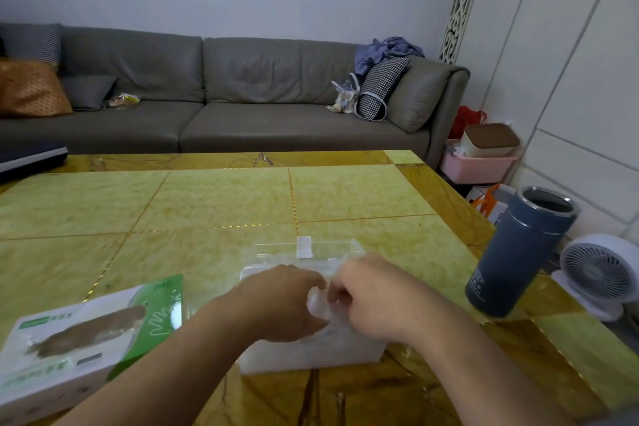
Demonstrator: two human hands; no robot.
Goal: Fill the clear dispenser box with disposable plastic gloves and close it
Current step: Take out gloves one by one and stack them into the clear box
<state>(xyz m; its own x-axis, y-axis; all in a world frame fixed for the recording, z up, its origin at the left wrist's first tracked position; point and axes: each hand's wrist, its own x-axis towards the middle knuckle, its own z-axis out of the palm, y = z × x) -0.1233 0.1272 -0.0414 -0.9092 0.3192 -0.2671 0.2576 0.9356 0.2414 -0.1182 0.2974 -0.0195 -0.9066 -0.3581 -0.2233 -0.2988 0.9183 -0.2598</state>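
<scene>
My left hand & right hand both have fingers curled, pinching the bunch of plastic gloves just above the clear dispenser box. Box sits on the table w/ lid open, glove carton at its left.

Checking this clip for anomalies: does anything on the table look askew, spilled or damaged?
Nothing spilled or damaged. The blue tumbler only seems to lean, likely wide-angle distortion. The glove carton lies at an angle, torn open. Both the left hand and right hand pinch a plastic glove over the clear dispenser box.
</scene>
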